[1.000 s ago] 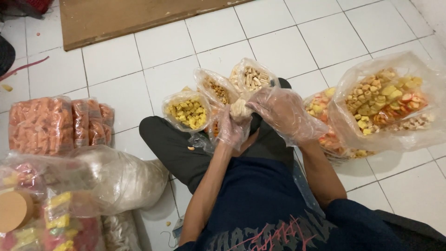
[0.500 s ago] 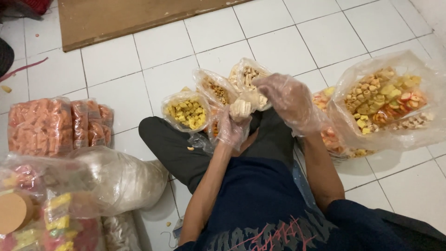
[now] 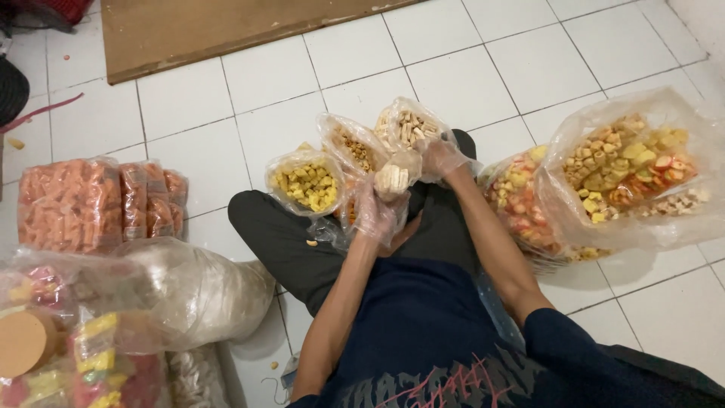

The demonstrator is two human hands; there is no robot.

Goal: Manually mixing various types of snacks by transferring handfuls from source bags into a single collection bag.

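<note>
Left hand pinching small bag of pale snacks above lap; right hand reaching into far snack bag, grip loosely curled, contents unclear. Best kept upright, mouth open, filled slowly.

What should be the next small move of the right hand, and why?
Probably the right hand takes some pale snacks from the open bag it touches and brings them to the small bag the left hand holds, which looks only partly filled.
</note>
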